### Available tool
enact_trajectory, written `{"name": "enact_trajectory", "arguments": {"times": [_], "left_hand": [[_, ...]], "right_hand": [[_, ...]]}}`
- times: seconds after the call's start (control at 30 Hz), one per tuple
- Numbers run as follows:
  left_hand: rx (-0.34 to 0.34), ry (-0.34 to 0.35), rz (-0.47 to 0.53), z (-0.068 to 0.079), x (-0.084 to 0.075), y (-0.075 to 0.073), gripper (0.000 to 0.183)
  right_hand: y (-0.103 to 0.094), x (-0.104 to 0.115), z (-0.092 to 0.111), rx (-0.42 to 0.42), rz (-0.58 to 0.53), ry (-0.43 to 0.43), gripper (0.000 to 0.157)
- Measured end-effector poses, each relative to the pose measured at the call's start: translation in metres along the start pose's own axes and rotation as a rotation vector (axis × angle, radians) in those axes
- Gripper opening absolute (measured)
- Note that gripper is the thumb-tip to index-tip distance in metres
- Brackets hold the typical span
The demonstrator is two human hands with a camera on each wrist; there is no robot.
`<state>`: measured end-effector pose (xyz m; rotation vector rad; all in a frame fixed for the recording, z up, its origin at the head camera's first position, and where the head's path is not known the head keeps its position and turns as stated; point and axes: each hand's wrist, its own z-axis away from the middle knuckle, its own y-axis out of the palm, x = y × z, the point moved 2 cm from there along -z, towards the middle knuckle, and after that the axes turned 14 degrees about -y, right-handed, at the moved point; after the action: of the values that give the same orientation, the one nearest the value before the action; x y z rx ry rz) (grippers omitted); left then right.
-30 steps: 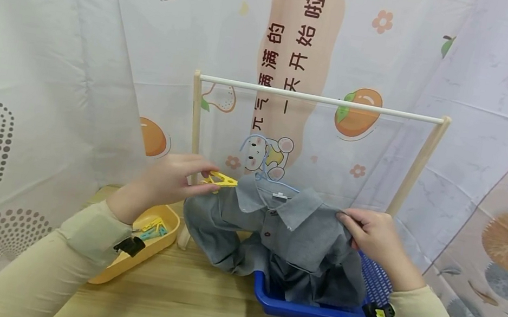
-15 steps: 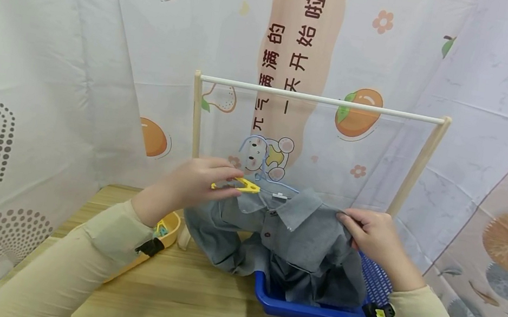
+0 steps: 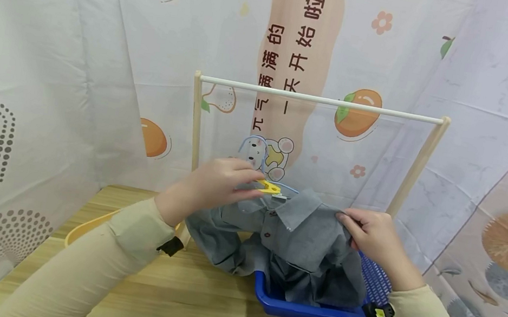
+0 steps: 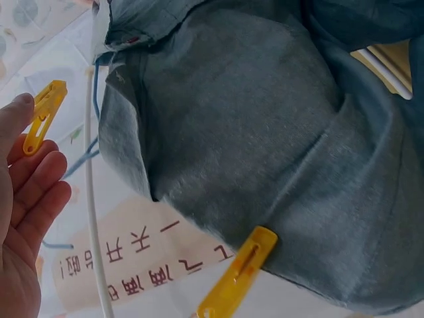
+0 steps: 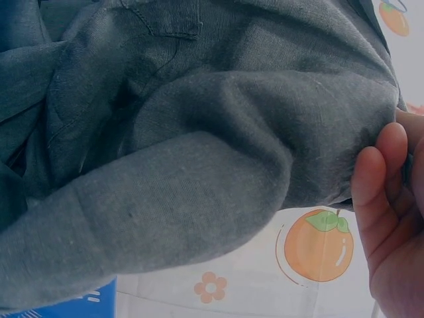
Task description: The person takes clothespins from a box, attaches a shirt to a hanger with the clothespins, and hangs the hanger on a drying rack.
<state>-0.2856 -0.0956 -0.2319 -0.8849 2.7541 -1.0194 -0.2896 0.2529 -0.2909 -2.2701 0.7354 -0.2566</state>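
A grey collared shirt point(image 3: 306, 237) hangs on a light-blue hanger point(image 3: 286, 187), its lower part bunched in a blue basket point(image 3: 321, 315). My left hand point(image 3: 217, 185) pinches a yellow clothespin point(image 3: 270, 187) in front of the collar. In the left wrist view this held clothespin stands apart from the cloth, while another yellow clothespin point(image 4: 242, 271) is clipped on the shirt's shoulder edge. With thumb and fingers, my right hand point(image 3: 376, 231) pinches the shirt's other shoulder. The right wrist view shows those fingertips point(image 5: 368, 173) against the cloth; part of the grip is hidden.
A wooden rack with a white rail point(image 3: 322, 99) stands behind the shirt. At the left, a yellow tray point(image 3: 88, 228) is mostly covered by my left forearm. Everything stands on a wood-grain table point(image 3: 193, 303), with printed curtains point(image 3: 166, 52) around it.
My left hand has moved right with the clothespin, from the near shoulder across to the collar opening. The left forearm now covers most of the yellow tray. My right hand has stayed put.
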Motion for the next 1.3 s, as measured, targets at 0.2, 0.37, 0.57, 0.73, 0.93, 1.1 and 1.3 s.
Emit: {"name": "enact_trajectory", "arguments": {"times": [0.2,0.37,0.57,0.73,0.93,1.1,1.3], "left_hand": [[0.026,-0.001,-0.006,-0.007,-0.005,0.004,0.025],[0.047,-0.005,0.027,-0.013,-0.007,0.005,0.022],[0.067,0.003,0.047,-0.019,-0.010,0.007,0.021],[0.095,0.004,0.050,-0.023,-0.013,0.009,0.019],[0.128,0.000,0.037,-0.033,-0.018,0.012,0.019],[0.155,0.024,0.017,-0.041,-0.022,0.018,0.016],[0.165,0.038,0.003,-0.045,-0.028,0.026,0.013]], "right_hand": [[0.000,-0.001,0.000,-0.004,-0.006,-0.003,0.027],[-0.001,-0.001,-0.001,-0.009,0.003,-0.023,0.025],[-0.001,0.000,-0.003,-0.005,0.002,-0.025,0.023],[0.000,0.000,-0.003,0.006,0.004,-0.019,0.029],[-0.001,0.001,-0.005,-0.018,0.005,-0.032,0.024],[-0.002,0.003,-0.007,-0.010,-0.001,-0.032,0.030],[0.001,0.002,-0.004,0.006,-0.006,-0.024,0.029]]}}
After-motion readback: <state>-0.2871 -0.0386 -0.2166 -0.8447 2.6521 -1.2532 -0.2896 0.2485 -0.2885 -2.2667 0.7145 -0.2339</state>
